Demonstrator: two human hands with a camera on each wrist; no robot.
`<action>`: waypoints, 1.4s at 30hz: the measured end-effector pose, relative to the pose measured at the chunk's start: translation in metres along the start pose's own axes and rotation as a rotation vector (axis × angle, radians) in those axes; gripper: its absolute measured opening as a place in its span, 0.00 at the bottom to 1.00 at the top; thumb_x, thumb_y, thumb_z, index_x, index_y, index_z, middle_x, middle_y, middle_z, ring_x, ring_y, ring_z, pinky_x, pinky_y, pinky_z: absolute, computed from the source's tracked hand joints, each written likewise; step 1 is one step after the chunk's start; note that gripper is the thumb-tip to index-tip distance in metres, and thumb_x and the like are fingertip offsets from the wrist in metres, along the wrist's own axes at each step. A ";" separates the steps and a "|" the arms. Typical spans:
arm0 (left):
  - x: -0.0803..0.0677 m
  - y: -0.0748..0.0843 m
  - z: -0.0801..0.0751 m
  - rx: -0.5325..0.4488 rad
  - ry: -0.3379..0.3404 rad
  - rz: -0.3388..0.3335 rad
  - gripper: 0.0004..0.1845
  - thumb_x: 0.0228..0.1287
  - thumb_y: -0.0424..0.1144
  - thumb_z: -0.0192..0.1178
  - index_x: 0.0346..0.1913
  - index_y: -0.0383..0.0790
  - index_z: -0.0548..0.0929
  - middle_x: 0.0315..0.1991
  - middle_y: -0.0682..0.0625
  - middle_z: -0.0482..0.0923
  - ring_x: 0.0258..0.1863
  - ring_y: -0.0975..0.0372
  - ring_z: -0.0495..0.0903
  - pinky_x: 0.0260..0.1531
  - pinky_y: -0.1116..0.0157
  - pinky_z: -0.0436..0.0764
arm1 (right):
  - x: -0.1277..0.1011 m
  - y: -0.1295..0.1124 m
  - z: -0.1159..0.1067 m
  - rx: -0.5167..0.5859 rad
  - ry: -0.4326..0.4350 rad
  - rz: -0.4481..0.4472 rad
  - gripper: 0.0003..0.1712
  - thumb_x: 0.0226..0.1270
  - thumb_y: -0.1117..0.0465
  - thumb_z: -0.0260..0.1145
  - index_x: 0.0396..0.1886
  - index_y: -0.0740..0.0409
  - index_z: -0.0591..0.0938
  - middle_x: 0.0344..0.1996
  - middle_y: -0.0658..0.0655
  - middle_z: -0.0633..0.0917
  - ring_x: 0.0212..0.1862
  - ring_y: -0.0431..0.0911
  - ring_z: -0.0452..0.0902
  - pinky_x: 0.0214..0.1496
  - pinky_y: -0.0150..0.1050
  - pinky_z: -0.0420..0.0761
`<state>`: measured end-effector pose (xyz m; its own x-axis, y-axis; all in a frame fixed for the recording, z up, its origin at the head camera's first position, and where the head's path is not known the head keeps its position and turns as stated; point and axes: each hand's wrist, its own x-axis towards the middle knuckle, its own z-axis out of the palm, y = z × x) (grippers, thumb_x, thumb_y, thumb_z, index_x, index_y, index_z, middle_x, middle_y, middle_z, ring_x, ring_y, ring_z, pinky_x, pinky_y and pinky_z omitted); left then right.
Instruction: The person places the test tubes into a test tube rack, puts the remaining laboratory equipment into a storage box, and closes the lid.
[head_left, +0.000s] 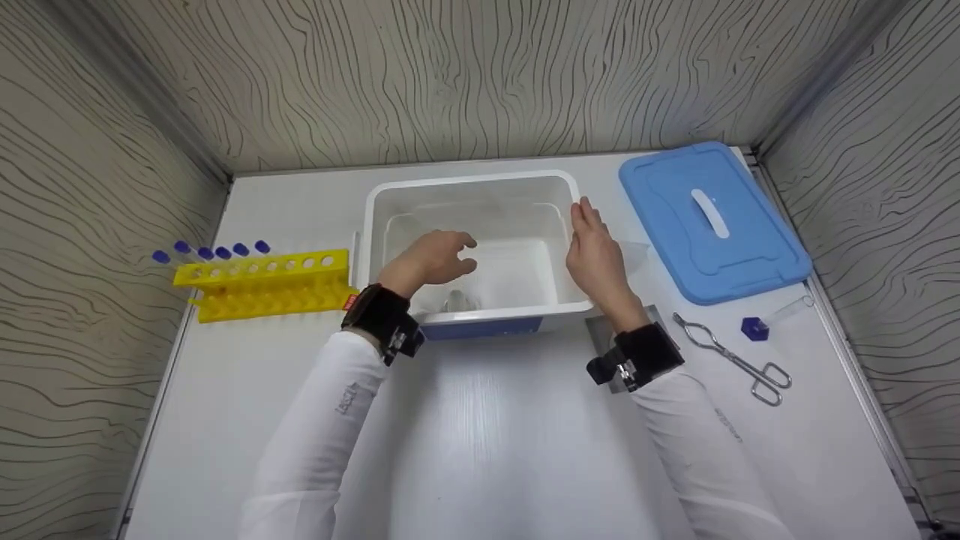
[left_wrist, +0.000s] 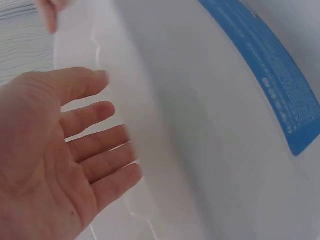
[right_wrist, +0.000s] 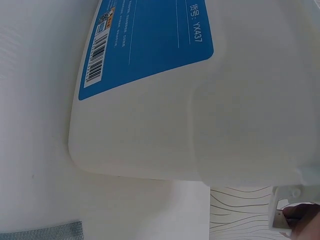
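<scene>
- A yellow plastic test-tube rack (head_left: 264,286) lies at the left of the white table (head_left: 480,450), just beside the tub's left wall; clear tubes with blue caps (head_left: 212,252) stick out of it toward the far left.
- The left hand (head_left: 436,259) hovers over the near-left part of the white rectangular plastic tub (head_left: 469,184). Its grip is spread: the left wrist view shows an open palm (left_wrist: 45,165) with relaxed fingers (left_wrist: 107,167) holding nothing, close to the tub's inner wall (left_wrist: 200,125). Whether the fingertips touch the wall cannot be told.
- The tub stands open at the middle of the table, near the back wall, with a blue printed label (right_wrist: 150,40) on its near outer side. Something small and clear (head_left: 457,301) lies on its floor below the left hand; what it is cannot be told.
- The right hand (head_left: 596,259) stands edge-on at the tub's right wall, fingers straight and together, lying along the rim; its grip pinches nothing.
- A blue rectangular plastic lid with a white handle (head_left: 712,221) lies flat to the right of the tub, apart from it.
- Metal tongs (head_left: 739,360) lie near the table's right edge, just beside a clear tube with a blue cap (head_left: 772,319).
</scene>
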<state>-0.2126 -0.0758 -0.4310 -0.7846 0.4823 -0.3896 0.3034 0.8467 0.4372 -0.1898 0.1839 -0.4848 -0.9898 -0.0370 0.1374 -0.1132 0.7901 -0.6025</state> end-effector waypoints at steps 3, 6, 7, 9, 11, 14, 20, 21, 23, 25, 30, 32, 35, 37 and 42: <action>-0.010 -0.009 -0.004 -0.025 0.124 0.033 0.24 0.72 0.43 0.52 0.67 0.37 0.75 0.64 0.41 0.77 0.66 0.48 0.75 0.69 0.53 0.72 | 0.000 -0.001 0.001 0.006 0.002 -0.004 0.28 0.76 0.69 0.43 0.74 0.71 0.60 0.76 0.70 0.58 0.75 0.68 0.56 0.76 0.60 0.62; -0.025 -0.021 -0.006 -0.074 0.254 0.026 0.23 0.72 0.42 0.52 0.65 0.37 0.77 0.63 0.41 0.79 0.65 0.49 0.76 0.69 0.53 0.72 | 0.000 -0.003 0.002 0.011 -0.002 0.000 0.28 0.77 0.69 0.43 0.74 0.71 0.60 0.76 0.70 0.58 0.76 0.67 0.56 0.76 0.59 0.62; -0.030 -0.026 -0.006 -0.095 0.299 0.013 0.22 0.72 0.42 0.53 0.64 0.38 0.77 0.63 0.42 0.79 0.65 0.49 0.76 0.69 0.53 0.72 | 0.000 -0.003 0.003 0.012 -0.007 0.002 0.28 0.77 0.68 0.43 0.74 0.71 0.59 0.77 0.69 0.58 0.76 0.67 0.56 0.76 0.58 0.62; -0.041 -0.035 -0.004 -0.137 0.396 -0.029 0.21 0.72 0.42 0.53 0.63 0.39 0.79 0.63 0.43 0.79 0.66 0.50 0.76 0.70 0.53 0.71 | 0.000 -0.004 0.003 0.013 -0.015 0.003 0.29 0.77 0.68 0.42 0.74 0.70 0.59 0.77 0.69 0.58 0.76 0.67 0.55 0.77 0.58 0.62; -0.050 -0.044 -0.001 -0.174 0.505 -0.079 0.19 0.72 0.42 0.53 0.61 0.40 0.80 0.62 0.43 0.80 0.65 0.50 0.76 0.70 0.53 0.72 | 0.000 -0.005 0.003 0.010 -0.024 0.006 0.29 0.77 0.68 0.42 0.75 0.70 0.59 0.77 0.69 0.58 0.76 0.67 0.55 0.77 0.58 0.62; -0.059 -0.056 0.005 -0.209 0.655 -0.167 0.18 0.72 0.41 0.53 0.59 0.41 0.81 0.61 0.43 0.80 0.64 0.50 0.77 0.69 0.53 0.73 | 0.000 -0.006 0.002 0.005 -0.035 0.015 0.29 0.77 0.68 0.42 0.75 0.70 0.59 0.77 0.68 0.57 0.76 0.66 0.55 0.76 0.59 0.62; -0.063 -0.079 0.024 -0.277 0.794 -0.268 0.19 0.71 0.40 0.55 0.61 0.41 0.79 0.68 0.39 0.72 0.68 0.47 0.71 0.72 0.50 0.69 | -0.001 -0.004 0.003 0.011 -0.031 0.020 0.29 0.77 0.68 0.43 0.75 0.70 0.59 0.77 0.68 0.57 0.76 0.66 0.54 0.76 0.59 0.62; -0.063 -0.082 0.027 -0.286 0.785 -0.281 0.20 0.71 0.40 0.55 0.63 0.41 0.77 0.70 0.39 0.70 0.70 0.47 0.69 0.73 0.50 0.68 | -0.001 -0.004 0.003 0.012 -0.029 0.018 0.29 0.77 0.68 0.43 0.75 0.70 0.59 0.77 0.68 0.57 0.76 0.66 0.55 0.76 0.59 0.62; -0.062 -0.086 0.032 -0.299 0.746 -0.307 0.24 0.71 0.42 0.55 0.68 0.41 0.73 0.73 0.39 0.65 0.72 0.46 0.66 0.74 0.48 0.65 | -0.001 -0.003 0.003 0.011 -0.028 0.014 0.29 0.77 0.68 0.43 0.75 0.70 0.59 0.77 0.68 0.57 0.76 0.66 0.55 0.76 0.59 0.62; -0.059 -0.088 0.035 -0.315 0.714 -0.327 0.28 0.71 0.43 0.54 0.72 0.42 0.68 0.75 0.39 0.61 0.74 0.47 0.64 0.75 0.48 0.63 | -0.001 -0.003 0.002 0.009 -0.029 0.011 0.29 0.77 0.68 0.43 0.75 0.70 0.59 0.77 0.68 0.57 0.76 0.66 0.55 0.76 0.59 0.62; -0.051 -0.089 0.038 -0.416 0.667 -0.329 0.34 0.72 0.44 0.51 0.77 0.40 0.58 0.78 0.40 0.56 0.77 0.49 0.59 0.77 0.49 0.60 | -0.001 -0.002 0.000 0.000 -0.031 0.024 0.29 0.77 0.68 0.43 0.75 0.70 0.58 0.78 0.68 0.56 0.76 0.67 0.54 0.74 0.61 0.63; -0.048 -0.089 0.039 -0.453 0.667 -0.326 0.33 0.73 0.43 0.49 0.78 0.40 0.56 0.78 0.41 0.56 0.78 0.50 0.58 0.77 0.51 0.59 | -0.002 -0.001 -0.001 -0.002 -0.029 0.030 0.29 0.77 0.69 0.43 0.75 0.70 0.58 0.78 0.69 0.56 0.76 0.67 0.53 0.75 0.62 0.63; -0.045 -0.088 0.041 -0.474 0.687 -0.315 0.32 0.74 0.40 0.47 0.78 0.40 0.56 0.78 0.42 0.57 0.77 0.52 0.59 0.77 0.52 0.59 | -0.001 -0.001 -0.002 -0.005 -0.024 0.035 0.29 0.77 0.68 0.43 0.75 0.70 0.58 0.77 0.69 0.56 0.76 0.68 0.53 0.75 0.63 0.62; -0.044 -0.088 0.042 -0.468 0.698 -0.311 0.31 0.74 0.39 0.47 0.78 0.40 0.57 0.77 0.42 0.58 0.77 0.52 0.59 0.77 0.52 0.60 | -0.001 0.000 -0.002 0.000 -0.021 0.038 0.29 0.77 0.68 0.43 0.75 0.70 0.58 0.77 0.69 0.56 0.76 0.68 0.53 0.75 0.63 0.61; -0.044 -0.087 0.042 -0.424 0.704 -0.310 0.31 0.75 0.38 0.46 0.77 0.39 0.57 0.76 0.40 0.61 0.76 0.51 0.62 0.76 0.53 0.62 | 0.001 0.002 -0.001 0.036 -0.022 0.047 0.29 0.76 0.68 0.43 0.75 0.70 0.58 0.78 0.68 0.56 0.76 0.67 0.53 0.76 0.62 0.60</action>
<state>-0.1818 -0.1606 -0.4860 -0.9921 -0.1252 -0.0115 -0.0958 0.6943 0.7133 -0.1905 0.1860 -0.4845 -0.9957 -0.0142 0.0913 -0.0693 0.7684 -0.6362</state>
